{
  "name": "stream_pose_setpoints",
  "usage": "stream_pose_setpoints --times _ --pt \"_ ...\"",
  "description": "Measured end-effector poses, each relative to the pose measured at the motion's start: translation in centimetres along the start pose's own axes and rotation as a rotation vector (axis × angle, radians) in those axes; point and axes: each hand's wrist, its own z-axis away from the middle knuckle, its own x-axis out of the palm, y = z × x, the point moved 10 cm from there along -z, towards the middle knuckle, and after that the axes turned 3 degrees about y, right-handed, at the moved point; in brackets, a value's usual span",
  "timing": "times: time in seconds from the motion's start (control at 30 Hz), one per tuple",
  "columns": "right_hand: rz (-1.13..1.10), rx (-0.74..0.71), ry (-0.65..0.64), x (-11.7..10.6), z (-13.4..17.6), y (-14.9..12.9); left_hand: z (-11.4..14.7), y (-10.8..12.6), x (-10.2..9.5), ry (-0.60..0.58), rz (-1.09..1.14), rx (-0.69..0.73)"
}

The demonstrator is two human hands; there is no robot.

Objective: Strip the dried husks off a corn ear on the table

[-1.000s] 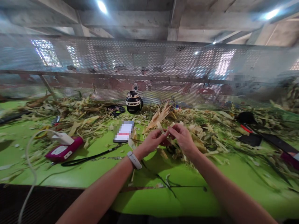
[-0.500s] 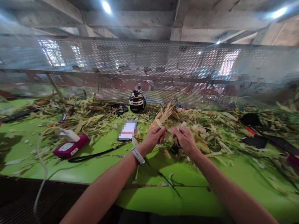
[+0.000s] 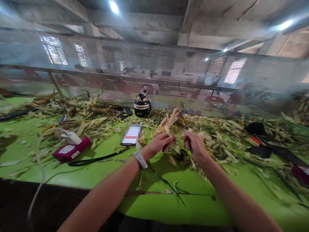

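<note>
My left hand [image 3: 160,143], with a pale band at its wrist, is closed in a pinch on a light strip of corn husk [image 3: 168,130]. To its right, my right hand [image 3: 196,146] has its fingers curled together; whatever they hold, if anything, is too small to make out. A gap separates the two hands. Behind the left hand lies a bundle of dry tan husks [image 3: 172,119]. Loose green and yellowish husk scraps [image 3: 214,141] spread around and behind the right hand.
A phone [image 3: 131,134] lies left of my hands, and a magenta power bank [image 3: 71,149] with a white plug and cable farther left. A black bottle [image 3: 141,106] stands at the back before a perforated metal screen [image 3: 154,71]. A black cap-like thing [image 3: 256,128] lies right.
My hands have moved apart, the right one shifting rightward and away from the left. The left hand still pinches the husk strip. The view has tilted slightly.
</note>
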Motion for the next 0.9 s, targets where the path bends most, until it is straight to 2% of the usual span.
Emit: stream_pose_setpoints --times 0.13,0.2,0.27,0.33,0.43,0.53,0.6,0.67,0.73,0.77,0.83,0.9 --pt "-0.093 -0.012 0.121 -2.3 -1.1 -0.2 -0.1 -0.4 -0.3 0.009 0.176 -0.028" --pt "-0.068 0.007 0.129 -2.6 -1.4 0.1 -0.1 -0.4 -0.3 0.015 0.284 -0.034" --pt "0.039 0.026 0.054 -1.7 -1.2 0.4 -0.1 -0.4 -0.2 0.016 0.338 -0.04" --pt "0.179 0.023 -0.09 0.1 -0.6 0.8 0.0 -0.4 -0.2 0.029 0.333 -0.033" --pt "0.309 -0.004 -0.331 3.1 0.6 1.3 -0.1 -0.2 -0.7 0.077 0.218 0.016" --pt "0.374 -0.11 -0.439 4.3 1.2 0.9 -0.2 0.0 -1.5 0.124 0.091 0.051" --pt "0.448 -0.23 -0.41 4.1 1.1 -0.2 -0.2 0.1 -1.7 0.131 0.047 0.057" --pt "0.474 -0.301 -0.296 2.8 0.6 -1.3 -0.2 0.0 -1.5 0.093 0.017 0.041" --pt "0.415 -0.271 -0.167 1.2 0.1 -2.0 -0.1 -0.3 -1.0 0.03 0.0 0.008" --pt "0.377 -0.215 -0.167 0.9 0.0 -1.9 0.0 -0.6 -0.7 0.005 -0.011 -0.011" --pt "0.358 -0.087 -0.331 2.0 0.4 -1.0 0.0 -0.9 -0.6 -0.014 -0.058 -0.039" --pt "0.399 -0.023 -0.526 3.4 1.4 -0.2 -0.1 -1.0 -0.8 -0.013 -0.139 -0.036"
